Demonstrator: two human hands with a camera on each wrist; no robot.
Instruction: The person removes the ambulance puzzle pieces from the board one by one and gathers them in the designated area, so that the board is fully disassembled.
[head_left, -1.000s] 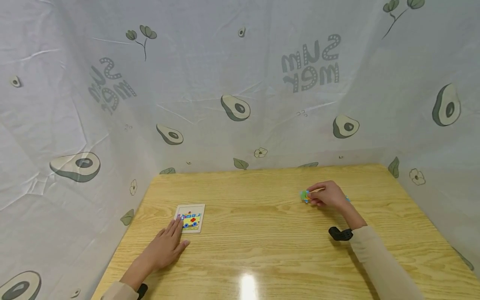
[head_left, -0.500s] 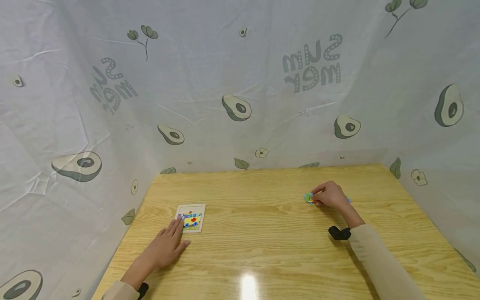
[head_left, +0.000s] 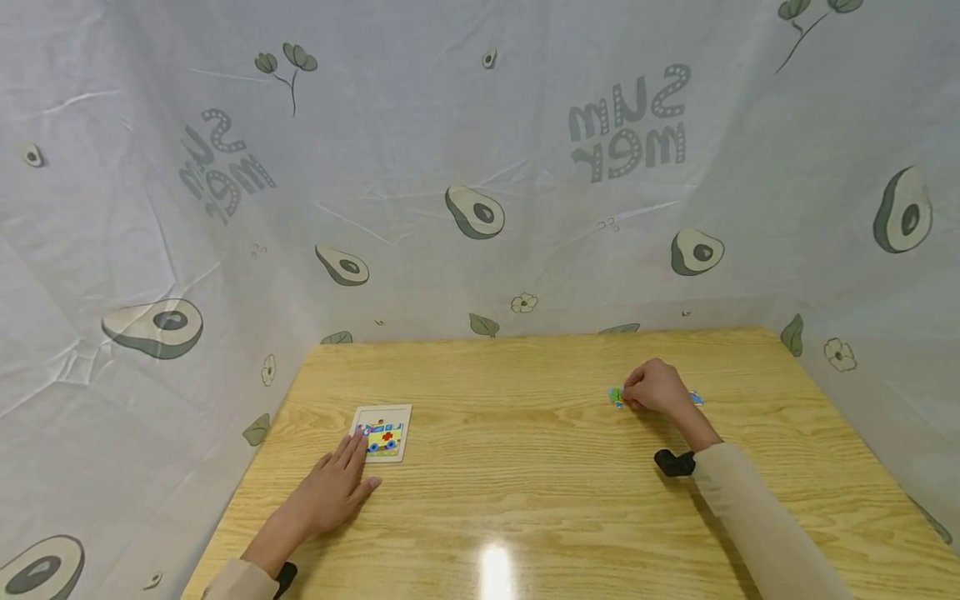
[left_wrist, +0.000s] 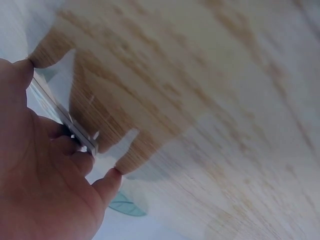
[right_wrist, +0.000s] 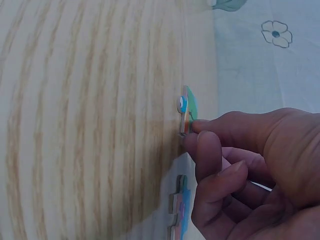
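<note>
Fingers of my left hand (head_left: 330, 492) lie extended over the left edge of a small square puzzle board (head_left: 406, 425). On the board is an assembled picture of a yellow ambulance with a red cross (head_left: 387, 437). Seen from the left wrist, the left hand (left_wrist: 45, 175) spreads along the board's edge (left_wrist: 62, 112), low over the wood. At the right, my right hand (head_left: 656, 386) pinches a flat puzzle piece (head_left: 615, 395) between thumb and fingertips. In the right wrist view this piece (right_wrist: 192, 102) is green on top, with a blue-and-white round knob; the fingers hide its near end.
More puzzle piece (head_left: 697, 398) in blue lies just right of the right hand, partly hidden by it; the right wrist view shows its stepped edge (right_wrist: 180, 205). A printed curtain (head_left: 420, 275) hangs behind the wooden table (head_left: 510, 450).
My right hand and the green puzzle piece have shifted slightly to the right, and the hand has turned a little. The left hand stays on the board.
</note>
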